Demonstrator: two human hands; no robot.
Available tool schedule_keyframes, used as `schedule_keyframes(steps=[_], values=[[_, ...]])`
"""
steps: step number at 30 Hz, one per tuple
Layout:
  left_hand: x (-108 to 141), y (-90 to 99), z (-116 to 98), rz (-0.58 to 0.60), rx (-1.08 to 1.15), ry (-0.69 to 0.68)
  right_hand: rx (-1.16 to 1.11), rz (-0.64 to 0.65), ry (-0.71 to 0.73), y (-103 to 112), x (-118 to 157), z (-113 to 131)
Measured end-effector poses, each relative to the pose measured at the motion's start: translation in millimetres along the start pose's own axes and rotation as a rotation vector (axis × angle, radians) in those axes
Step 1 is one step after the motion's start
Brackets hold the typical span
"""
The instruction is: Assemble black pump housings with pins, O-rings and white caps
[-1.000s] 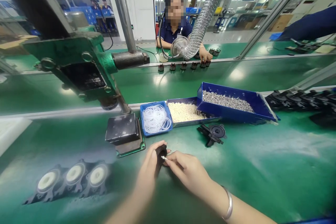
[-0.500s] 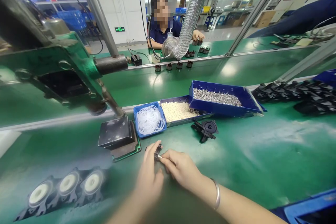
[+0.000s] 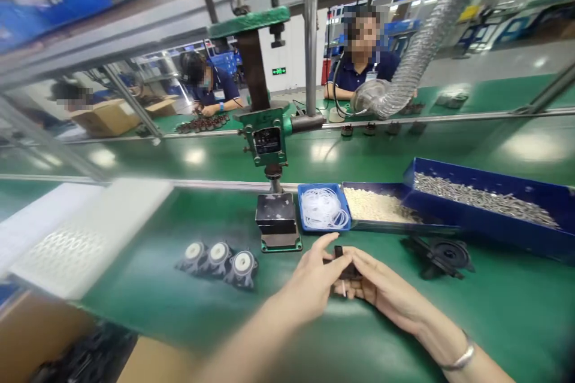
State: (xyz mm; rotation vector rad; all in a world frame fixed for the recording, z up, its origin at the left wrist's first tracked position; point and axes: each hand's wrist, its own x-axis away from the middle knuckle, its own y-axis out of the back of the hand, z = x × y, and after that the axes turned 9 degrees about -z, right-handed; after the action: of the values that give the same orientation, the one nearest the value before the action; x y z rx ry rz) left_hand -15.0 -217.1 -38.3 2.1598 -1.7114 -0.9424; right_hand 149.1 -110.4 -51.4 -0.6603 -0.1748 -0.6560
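Note:
In front of me, my left hand (image 3: 312, 278) and my right hand (image 3: 381, 284) meet around a small black plastic part (image 3: 340, 256). Both hands are closed on it, and fingers cover most of it. A thin pale pin (image 3: 344, 288) shows below the part, near the right fingers. Just beyond my hands stands a blue tray of clear plastic rings (image 3: 324, 208). To the right of my right hand lies a black plastic assembly (image 3: 444, 255) with a round housing. Three black housings with white round centres (image 3: 218, 253) lie in a row left of my left hand.
A green hand press (image 3: 268, 137) stands over a black block (image 3: 276, 213). Trays of cream-coloured small parts (image 3: 377, 206) and metal pins (image 3: 485, 196) line the back right. White perforated sheets (image 3: 90, 239) lie at left, above a cardboard box (image 3: 153, 362). Co-workers sit opposite.
My view has swung left, bringing the whole press and the white sheets into view. The right hand has gone from pinching the pin at the black part to wrapping around the part.

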Motion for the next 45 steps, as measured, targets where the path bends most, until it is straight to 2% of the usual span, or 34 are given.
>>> schedule_keyframes(steps=[2,4,7,11,14,17,20,23,26,28,32,35,40,45], values=[[3,6.4,-11,0.028,-0.056,-0.011,-0.025,0.051,-0.045,0,1,-1],[8,20.8,-23,0.053,-0.137,-0.035,-0.045,0.096,-0.093,0,2,-1],[26,59.4,-28,0.062,-0.291,-0.02,-0.076,0.088,-0.135,-1,4,-1],[57,117.4,-1,0.056,-0.576,0.11,-0.119,0.037,-0.11,-3,2,-1],[70,137.5,21,0.075,-0.624,0.097,-0.131,0.005,-0.079,-5,1,-2],[68,128.9,25,0.061,-0.536,0.077,-0.147,-0.017,-0.047,-8,1,-3],[59,102.0,16,0.082,-0.34,0.089,-0.16,-0.046,-0.013,-11,1,-4],[52,70.1,12,0.095,-0.134,0.172,-0.138,-0.107,0.025,-17,-1,-2],[50,44.4,18,0.051,0.049,0.221,-0.056,-0.138,0.076,-29,-3,5],[52,34.1,23,0.008,0.149,0.259,0.007,-0.141,0.114,-40,-5,10],[58,28.2,28,-0.019,0.296,0.384,0.093,-0.137,0.162,-60,-11,12],[59,28.9,27,-0.029,0.349,0.385,0.154,-0.157,0.177,-69,-16,6],[57,28.2,27,-0.05,0.333,0.352,0.275,-0.183,0.228,-74,-19,-3],[57,26.7,28,-0.012,0.265,0.401,0.383,-0.22,0.34,-75,-14,-5]])
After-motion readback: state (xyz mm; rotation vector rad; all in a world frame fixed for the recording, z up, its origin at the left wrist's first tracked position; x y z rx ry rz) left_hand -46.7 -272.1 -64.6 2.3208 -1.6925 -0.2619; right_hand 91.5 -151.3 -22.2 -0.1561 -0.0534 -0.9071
